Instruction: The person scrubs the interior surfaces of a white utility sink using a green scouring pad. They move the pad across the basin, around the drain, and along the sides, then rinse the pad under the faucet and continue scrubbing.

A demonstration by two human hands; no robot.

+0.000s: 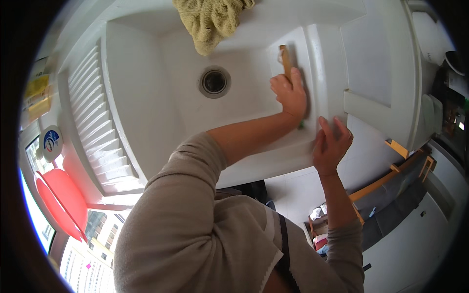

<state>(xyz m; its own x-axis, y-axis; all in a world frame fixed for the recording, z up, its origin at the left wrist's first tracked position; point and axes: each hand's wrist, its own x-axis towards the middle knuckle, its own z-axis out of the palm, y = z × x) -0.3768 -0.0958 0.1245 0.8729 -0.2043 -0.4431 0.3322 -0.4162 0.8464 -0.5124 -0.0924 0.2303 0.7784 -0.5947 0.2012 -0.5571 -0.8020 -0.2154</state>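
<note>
My left hand [291,95] is closed round a wooden-handled brush [285,59] with pale bristles, whose far end points away from me. The brush is against the right inner side of a white sink [166,78]; motion blurs it slightly. My left forearm crosses over the near part of the basin. At the sink's near right corner, my right hand [333,147] rests by the rim, fingers spread and nothing in them. A small green bit [301,125] shows in the basin beside my left wrist; its kind cannot be made out.
The drain [214,82] lies in the basin floor. A yellowish towel [210,22] hangs over the far edge. Washboard ridges [100,117] run along the left, beside a white container with a blue label [51,143] and a pink-red basin [61,200]. A white cabinet panel [376,63] stands right.
</note>
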